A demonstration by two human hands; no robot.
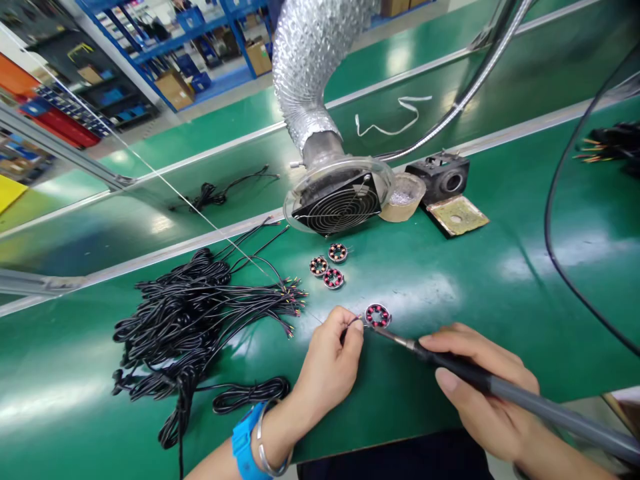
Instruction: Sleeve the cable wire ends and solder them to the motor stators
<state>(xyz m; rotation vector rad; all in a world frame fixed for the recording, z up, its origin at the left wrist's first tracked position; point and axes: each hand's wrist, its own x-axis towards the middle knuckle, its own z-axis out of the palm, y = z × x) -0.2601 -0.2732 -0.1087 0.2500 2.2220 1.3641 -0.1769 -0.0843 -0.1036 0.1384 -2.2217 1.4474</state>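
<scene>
My left hand [333,360] is closed in a pinch on a thin dark wire [354,321], its tip beside a small ring-shaped coil [379,316] with red windings. My right hand [490,393] grips a soldering iron [470,375] by its dark handle. The iron's tip is at the lower left edge of that coil, close to the wire; whether they touch I cannot tell. Three more ring-shaped coils lie just beyond: one upper [337,252], one left [319,266] and one with red windings [333,278].
A big heap of black cables [200,320] with bared ends lies left, a coiled cable [253,393] nearer. A fume extractor [340,200] hangs over the green bench. Behind stand a round tub [403,197] and an iron stand with sponge [457,215]. A black cord [550,247] loops at right.
</scene>
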